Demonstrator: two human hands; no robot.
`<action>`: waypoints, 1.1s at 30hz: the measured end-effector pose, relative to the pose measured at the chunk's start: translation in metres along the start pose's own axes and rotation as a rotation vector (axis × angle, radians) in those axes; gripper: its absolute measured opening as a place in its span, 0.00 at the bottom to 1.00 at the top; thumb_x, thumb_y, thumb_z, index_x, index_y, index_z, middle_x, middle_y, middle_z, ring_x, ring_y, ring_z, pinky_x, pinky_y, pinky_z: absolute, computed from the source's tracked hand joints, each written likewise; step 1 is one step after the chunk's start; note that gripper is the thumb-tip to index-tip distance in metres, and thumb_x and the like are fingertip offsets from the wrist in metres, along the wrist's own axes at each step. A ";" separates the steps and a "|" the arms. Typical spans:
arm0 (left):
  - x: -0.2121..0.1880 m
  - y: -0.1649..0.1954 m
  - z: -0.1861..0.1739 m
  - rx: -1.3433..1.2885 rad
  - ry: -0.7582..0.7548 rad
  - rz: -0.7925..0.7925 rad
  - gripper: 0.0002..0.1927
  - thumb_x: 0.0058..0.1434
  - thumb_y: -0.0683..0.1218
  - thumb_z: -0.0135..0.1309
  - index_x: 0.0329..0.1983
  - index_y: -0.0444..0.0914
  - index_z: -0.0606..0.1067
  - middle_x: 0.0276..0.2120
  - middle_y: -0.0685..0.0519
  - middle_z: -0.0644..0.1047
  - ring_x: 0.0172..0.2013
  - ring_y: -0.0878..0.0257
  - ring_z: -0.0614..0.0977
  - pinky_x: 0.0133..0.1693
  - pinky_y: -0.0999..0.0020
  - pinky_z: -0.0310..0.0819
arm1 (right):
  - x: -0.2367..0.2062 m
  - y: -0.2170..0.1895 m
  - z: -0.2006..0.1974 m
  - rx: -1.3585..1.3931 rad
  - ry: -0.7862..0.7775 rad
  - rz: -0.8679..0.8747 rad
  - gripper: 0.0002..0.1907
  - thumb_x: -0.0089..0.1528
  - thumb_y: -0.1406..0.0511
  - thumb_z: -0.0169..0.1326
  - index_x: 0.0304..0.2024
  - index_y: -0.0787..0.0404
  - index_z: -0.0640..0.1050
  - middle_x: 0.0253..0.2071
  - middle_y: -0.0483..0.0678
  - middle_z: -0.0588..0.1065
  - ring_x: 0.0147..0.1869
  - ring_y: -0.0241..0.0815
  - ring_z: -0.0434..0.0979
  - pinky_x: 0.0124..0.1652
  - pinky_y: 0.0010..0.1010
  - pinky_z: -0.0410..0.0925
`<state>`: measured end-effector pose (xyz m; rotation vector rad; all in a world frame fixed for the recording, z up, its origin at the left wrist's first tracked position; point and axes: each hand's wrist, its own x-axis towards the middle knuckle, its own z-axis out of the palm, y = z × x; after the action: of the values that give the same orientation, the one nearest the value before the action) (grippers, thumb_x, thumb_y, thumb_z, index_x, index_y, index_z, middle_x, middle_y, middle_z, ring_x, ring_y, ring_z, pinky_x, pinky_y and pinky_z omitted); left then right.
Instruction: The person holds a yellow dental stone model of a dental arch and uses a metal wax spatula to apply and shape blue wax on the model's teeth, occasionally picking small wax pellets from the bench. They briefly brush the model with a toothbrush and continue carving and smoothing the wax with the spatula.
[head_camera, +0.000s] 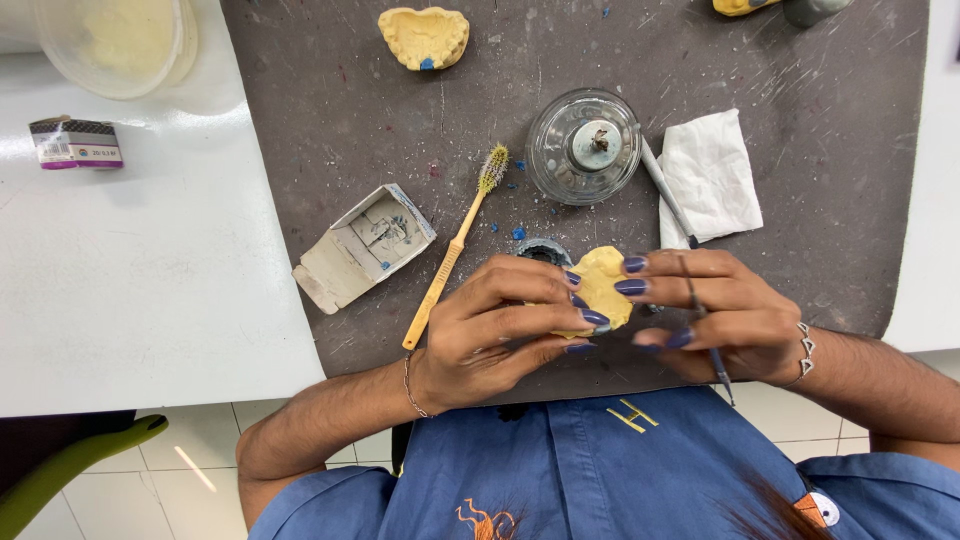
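My left hand (500, 325) and my right hand (725, 315) together hold a yellow plaster dental cast (603, 285) just above the near edge of a dark grey mat (330, 120). Fingers of both hands wrap the cast's sides. My right hand also grips a thin dark-handled instrument (708, 340) that runs between its fingers toward my body. A small dark round pot (545, 248) sits right behind the cast, partly hidden by my left fingers.
On the mat lie a yellow toothbrush (455, 245), an open small cardboard box (365, 245), a glass burner with lid (585, 147), a white tissue (712, 172) and a second yellow cast (424, 37). A clear plastic tub (120, 45) stands on the white table.
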<state>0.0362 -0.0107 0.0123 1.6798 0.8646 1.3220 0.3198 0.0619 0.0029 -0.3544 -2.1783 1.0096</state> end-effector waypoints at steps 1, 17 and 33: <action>-0.001 0.000 -0.001 -0.056 -0.003 -0.064 0.17 0.63 0.40 0.67 0.54 0.38 0.78 0.52 0.51 0.78 0.55 0.60 0.81 0.59 0.65 0.81 | -0.006 0.001 -0.002 0.066 0.043 0.001 0.16 0.55 0.72 0.66 0.33 0.55 0.70 0.54 0.57 0.77 0.56 0.59 0.82 0.52 0.49 0.78; 0.014 -0.008 -0.006 -1.274 0.019 -0.622 0.17 0.81 0.50 0.41 0.67 0.38 0.63 0.76 0.39 0.56 0.65 0.56 0.74 0.64 0.60 0.77 | 0.015 -0.018 -0.030 0.153 0.107 0.294 0.30 0.68 0.70 0.51 0.70 0.59 0.56 0.60 0.67 0.69 0.47 0.55 0.86 0.40 0.38 0.83; 0.012 0.007 -0.007 -0.859 -0.122 -0.553 0.37 0.72 0.42 0.61 0.77 0.39 0.54 0.79 0.46 0.54 0.70 0.58 0.70 0.70 0.63 0.71 | -0.034 0.006 -0.043 0.593 0.328 0.364 0.12 0.69 0.59 0.54 0.48 0.61 0.77 0.42 0.59 0.81 0.37 0.53 0.87 0.33 0.39 0.84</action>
<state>0.0321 -0.0014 0.0246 0.7607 0.5079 0.9724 0.3738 0.0728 0.0015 -0.5921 -1.4632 1.6092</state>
